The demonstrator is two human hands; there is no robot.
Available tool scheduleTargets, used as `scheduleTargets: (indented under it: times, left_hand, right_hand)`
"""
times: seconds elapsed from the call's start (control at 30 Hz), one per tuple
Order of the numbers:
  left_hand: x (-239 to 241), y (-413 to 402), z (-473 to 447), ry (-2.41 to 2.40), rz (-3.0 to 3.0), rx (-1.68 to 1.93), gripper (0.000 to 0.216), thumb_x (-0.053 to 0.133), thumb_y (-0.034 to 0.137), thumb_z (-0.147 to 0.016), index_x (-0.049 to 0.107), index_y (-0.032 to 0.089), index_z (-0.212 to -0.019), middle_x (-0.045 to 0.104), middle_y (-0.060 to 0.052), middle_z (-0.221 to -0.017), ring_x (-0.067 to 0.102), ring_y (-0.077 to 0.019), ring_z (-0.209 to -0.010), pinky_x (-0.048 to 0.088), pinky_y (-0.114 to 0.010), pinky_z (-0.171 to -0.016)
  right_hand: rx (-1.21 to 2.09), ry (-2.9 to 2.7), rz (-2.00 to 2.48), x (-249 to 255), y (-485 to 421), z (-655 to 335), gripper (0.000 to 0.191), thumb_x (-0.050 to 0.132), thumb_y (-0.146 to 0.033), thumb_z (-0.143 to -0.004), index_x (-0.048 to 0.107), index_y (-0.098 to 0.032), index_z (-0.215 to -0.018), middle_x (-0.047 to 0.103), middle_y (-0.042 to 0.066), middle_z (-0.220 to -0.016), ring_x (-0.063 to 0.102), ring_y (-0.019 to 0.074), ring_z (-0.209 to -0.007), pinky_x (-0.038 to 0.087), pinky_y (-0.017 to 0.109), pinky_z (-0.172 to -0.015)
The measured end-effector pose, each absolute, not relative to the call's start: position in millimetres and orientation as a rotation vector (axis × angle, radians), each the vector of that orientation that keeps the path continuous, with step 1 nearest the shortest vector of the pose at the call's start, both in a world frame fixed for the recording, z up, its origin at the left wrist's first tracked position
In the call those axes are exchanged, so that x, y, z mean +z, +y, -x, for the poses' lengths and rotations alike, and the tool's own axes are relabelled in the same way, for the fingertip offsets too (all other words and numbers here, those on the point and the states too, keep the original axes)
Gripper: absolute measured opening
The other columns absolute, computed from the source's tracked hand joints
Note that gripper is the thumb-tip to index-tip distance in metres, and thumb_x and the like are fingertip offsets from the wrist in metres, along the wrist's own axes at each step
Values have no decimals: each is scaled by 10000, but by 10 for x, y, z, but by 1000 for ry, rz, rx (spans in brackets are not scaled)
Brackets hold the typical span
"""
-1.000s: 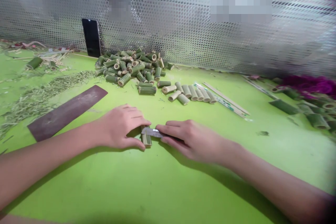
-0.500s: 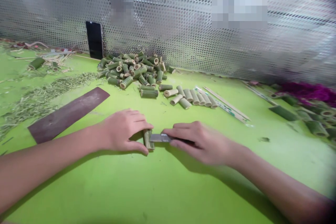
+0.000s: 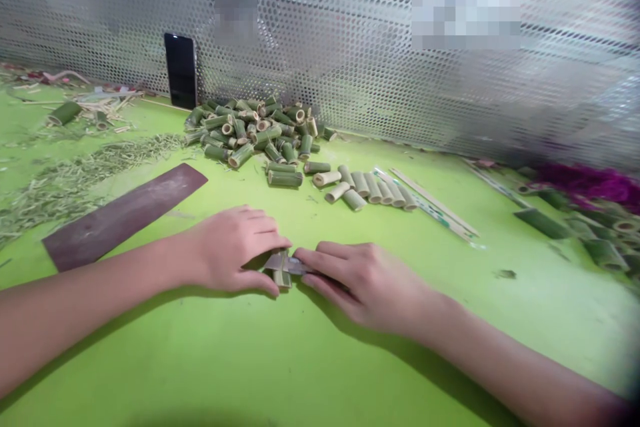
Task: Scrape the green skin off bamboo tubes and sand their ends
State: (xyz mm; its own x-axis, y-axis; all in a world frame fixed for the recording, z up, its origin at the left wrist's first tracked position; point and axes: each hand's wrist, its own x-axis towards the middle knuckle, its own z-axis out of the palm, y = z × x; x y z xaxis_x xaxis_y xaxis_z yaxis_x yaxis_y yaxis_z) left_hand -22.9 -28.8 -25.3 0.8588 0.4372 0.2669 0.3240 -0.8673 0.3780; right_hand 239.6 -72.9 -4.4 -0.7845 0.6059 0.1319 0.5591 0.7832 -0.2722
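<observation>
My left hand (image 3: 235, 247) lies curled over a short green bamboo piece (image 3: 281, 275) on the green table (image 3: 310, 360), thumb and fingers pinning it down. My right hand (image 3: 363, 280) grips a small metal blade (image 3: 283, 263), whose tip lies across the top of the bamboo piece. Both hands meet at the table's middle, fingers closed.
A pile of cut bamboo tubes (image 3: 255, 130) lies behind, with a row of paler tubes (image 3: 370, 187) to its right. A dark flat strip (image 3: 120, 217) lies at left beside green shavings (image 3: 65, 180). A black phone (image 3: 181, 70) leans on the perforated metal wall (image 3: 350, 67). More bamboo and purple material (image 3: 590, 180) sit at right.
The blade slid left across the bamboo piece after having been pulled back to the right half a second ago. My left hand stayed in place on the piece.
</observation>
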Motion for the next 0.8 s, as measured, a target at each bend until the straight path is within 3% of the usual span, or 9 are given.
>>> scheduleTargets:
  times: [0.53, 0.67, 0.8]
  left_hand:
    - [-220, -348, 241, 642, -2763, 439, 536, 636, 572, -978, 689, 113, -1249, 749, -140, -1127, 690, -295, -1019, 520, -466, -966]
    - [-228, -317, 260, 675, -2651, 407, 576, 634, 590, -968, 660, 122, -1303, 731, -146, -1166, 681, -298, -1036, 525, -455, -938]
    - [-207, -321, 252, 671, -2541, 423, 634, 665, 592, -931, 625, 122, -1354, 712, -148, -1172, 656, -312, -1039, 518, -481, -927]
  right_hand:
    - [862, -2793, 784, 127, -644, -2532, 276, 482, -275, -1086, 731, -158, -1112, 703, 35, -828, 621, 127, -684, 469, 239, -638]
    - [539, -2725, 890, 32, -647, -2540, 315, 442, -283, -1096, 699, -139, -1210, 722, 59, -884, 634, 125, -661, 468, 246, -612]
    - [54, -2726, 943, -57, -667, -2505, 311, 448, -297, -1097, 695, -155, -1220, 696, 26, -799, 603, 124, -581, 411, 265, -539]
